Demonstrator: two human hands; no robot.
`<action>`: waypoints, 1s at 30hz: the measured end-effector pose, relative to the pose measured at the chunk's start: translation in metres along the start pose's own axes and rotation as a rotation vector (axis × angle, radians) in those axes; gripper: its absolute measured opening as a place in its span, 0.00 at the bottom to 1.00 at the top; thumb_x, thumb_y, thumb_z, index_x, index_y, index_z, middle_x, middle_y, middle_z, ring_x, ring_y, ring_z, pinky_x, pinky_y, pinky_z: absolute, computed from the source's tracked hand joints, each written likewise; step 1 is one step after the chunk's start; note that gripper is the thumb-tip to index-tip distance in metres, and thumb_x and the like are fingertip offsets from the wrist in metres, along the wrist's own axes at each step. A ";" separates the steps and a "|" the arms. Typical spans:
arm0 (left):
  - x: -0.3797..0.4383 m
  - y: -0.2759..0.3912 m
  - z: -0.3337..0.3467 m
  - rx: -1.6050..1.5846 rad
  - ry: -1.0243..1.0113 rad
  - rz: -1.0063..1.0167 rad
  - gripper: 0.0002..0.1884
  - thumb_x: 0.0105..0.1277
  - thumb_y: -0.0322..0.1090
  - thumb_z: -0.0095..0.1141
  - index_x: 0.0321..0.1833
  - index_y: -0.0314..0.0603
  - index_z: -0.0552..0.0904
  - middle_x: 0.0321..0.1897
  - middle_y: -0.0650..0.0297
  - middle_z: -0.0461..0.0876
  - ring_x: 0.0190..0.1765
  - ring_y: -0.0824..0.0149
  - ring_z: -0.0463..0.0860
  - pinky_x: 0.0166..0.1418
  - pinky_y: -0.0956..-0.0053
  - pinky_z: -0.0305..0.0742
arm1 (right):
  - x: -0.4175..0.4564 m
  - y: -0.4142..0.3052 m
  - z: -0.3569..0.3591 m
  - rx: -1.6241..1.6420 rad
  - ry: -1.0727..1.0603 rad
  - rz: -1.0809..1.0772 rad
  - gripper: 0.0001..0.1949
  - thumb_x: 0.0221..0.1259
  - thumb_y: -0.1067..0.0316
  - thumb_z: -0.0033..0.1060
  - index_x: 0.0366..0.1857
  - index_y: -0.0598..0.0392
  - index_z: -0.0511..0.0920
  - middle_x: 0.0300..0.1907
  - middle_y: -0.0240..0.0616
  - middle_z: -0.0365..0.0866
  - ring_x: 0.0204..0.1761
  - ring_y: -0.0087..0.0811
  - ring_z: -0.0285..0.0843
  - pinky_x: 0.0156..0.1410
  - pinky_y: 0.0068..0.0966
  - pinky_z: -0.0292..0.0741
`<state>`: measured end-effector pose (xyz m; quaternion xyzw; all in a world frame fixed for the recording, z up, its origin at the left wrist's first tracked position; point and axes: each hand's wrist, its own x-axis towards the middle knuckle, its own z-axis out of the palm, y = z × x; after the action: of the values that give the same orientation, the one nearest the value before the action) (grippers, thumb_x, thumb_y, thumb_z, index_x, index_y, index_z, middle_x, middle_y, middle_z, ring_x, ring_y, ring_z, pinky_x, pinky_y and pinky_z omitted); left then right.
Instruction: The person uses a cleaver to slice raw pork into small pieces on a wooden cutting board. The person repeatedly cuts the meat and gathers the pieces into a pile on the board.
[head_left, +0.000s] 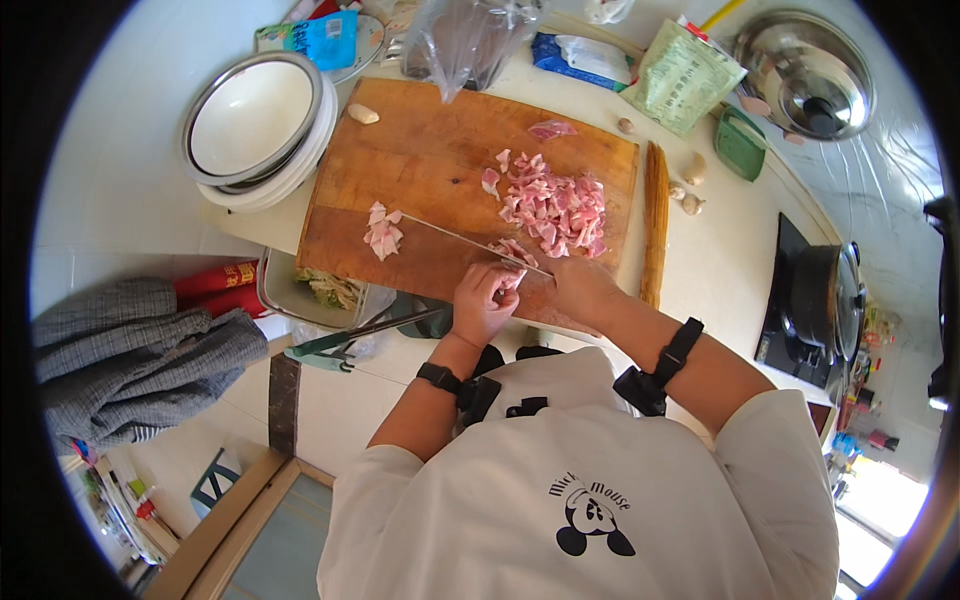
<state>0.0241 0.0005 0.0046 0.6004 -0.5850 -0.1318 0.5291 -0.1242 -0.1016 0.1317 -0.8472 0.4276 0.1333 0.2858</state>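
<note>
On a wooden cutting board (435, 150), my right hand (589, 292) grips a knife, whose thin blade (465, 240) is seen nearly edge-on, its handle hidden in my fist. My left hand (484, 300), fingers curled, holds a piece of raw meat (514, 281) close beside the blade near the board's front edge. Cut slices of meat (510, 251) lie just behind the blade. A heap of chopped pink meat (555, 206) is on the board's right half, with a larger piece (553, 130) behind it. Pale, fatty pieces (384, 231) lie near the blade's far end. A peeled garlic clove (364, 114) rests at the back left.
Stacked bowls (251, 124) stand left of the board. Below them is a clear bin (311, 292) with vegetable scraps. A bundle of thin sticks (655, 225) and garlic (691, 204) lie at right, a lidded pot (817, 300) farther right. Plastic bags and packets line the back.
</note>
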 end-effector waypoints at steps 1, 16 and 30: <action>0.001 0.001 0.000 -0.005 0.009 0.012 0.16 0.48 0.18 0.65 0.41 0.43 0.85 0.40 0.59 0.85 0.43 0.55 0.85 0.45 0.64 0.82 | 0.002 0.007 0.004 0.007 0.009 -0.005 0.20 0.61 0.64 0.61 0.58 0.54 0.83 0.40 0.56 0.88 0.45 0.58 0.87 0.53 0.53 0.82; 0.000 0.003 -0.001 0.003 0.005 0.006 0.17 0.48 0.19 0.64 0.42 0.44 0.85 0.44 0.59 0.86 0.47 0.53 0.85 0.50 0.63 0.83 | -0.062 0.038 -0.016 0.053 0.019 0.084 0.13 0.64 0.67 0.57 0.49 0.55 0.86 0.45 0.57 0.87 0.49 0.57 0.87 0.56 0.51 0.81; 0.016 0.005 -0.014 -0.104 -0.086 0.096 0.16 0.53 0.17 0.65 0.44 0.43 0.87 0.43 0.60 0.88 0.45 0.55 0.85 0.50 0.65 0.83 | -0.013 0.043 0.021 0.081 0.079 -0.067 0.18 0.58 0.69 0.59 0.53 0.56 0.85 0.38 0.59 0.86 0.44 0.61 0.85 0.53 0.51 0.81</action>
<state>0.0371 -0.0055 0.0214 0.5372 -0.6276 -0.1624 0.5396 -0.1665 -0.1011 0.1050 -0.8534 0.4150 0.0728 0.3069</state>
